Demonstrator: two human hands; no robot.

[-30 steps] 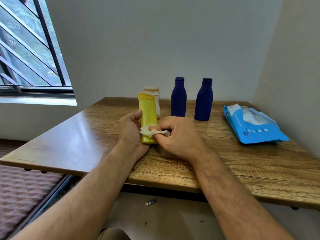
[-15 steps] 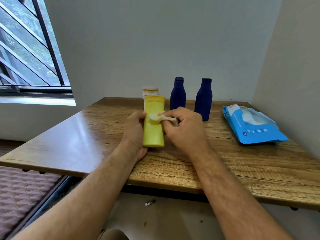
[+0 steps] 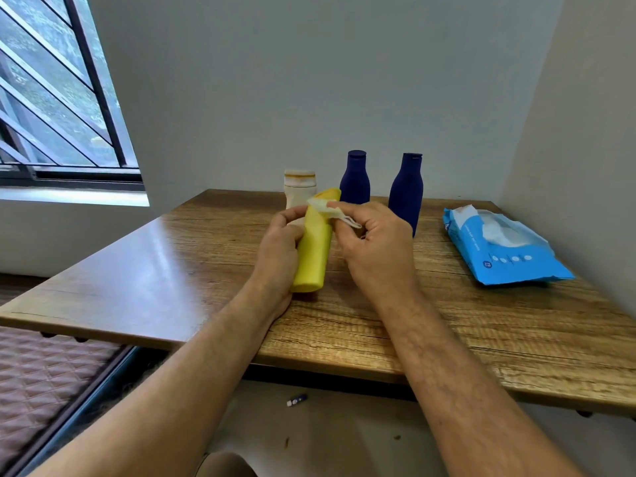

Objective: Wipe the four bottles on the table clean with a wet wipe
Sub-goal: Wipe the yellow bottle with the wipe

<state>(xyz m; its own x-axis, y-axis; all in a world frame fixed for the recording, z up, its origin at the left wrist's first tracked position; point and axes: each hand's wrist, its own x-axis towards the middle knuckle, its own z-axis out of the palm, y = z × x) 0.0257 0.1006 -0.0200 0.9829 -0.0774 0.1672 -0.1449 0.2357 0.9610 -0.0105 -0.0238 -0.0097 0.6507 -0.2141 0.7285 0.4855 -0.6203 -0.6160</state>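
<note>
My left hand (image 3: 278,249) grips a yellow bottle (image 3: 314,249), tilted with its far end raised over the wooden table (image 3: 155,270). My right hand (image 3: 375,249) pinches a crumpled white wet wipe (image 3: 327,210) against the bottle's upper end. Behind them a cream bottle (image 3: 298,187) stands upright, partly hidden by the yellow one. Two dark blue bottles (image 3: 355,179) (image 3: 406,191) stand upright to its right near the wall.
An opened blue pack of wet wipes (image 3: 506,256) lies at the table's right side by the wall. A barred window (image 3: 51,98) is at the left. A small object (image 3: 296,401) lies on the floor under the table's front edge.
My right hand has slid the wipe along the yellow bottle from its lower part up to its far end, and my left hand has turned and tilted the bottle.
</note>
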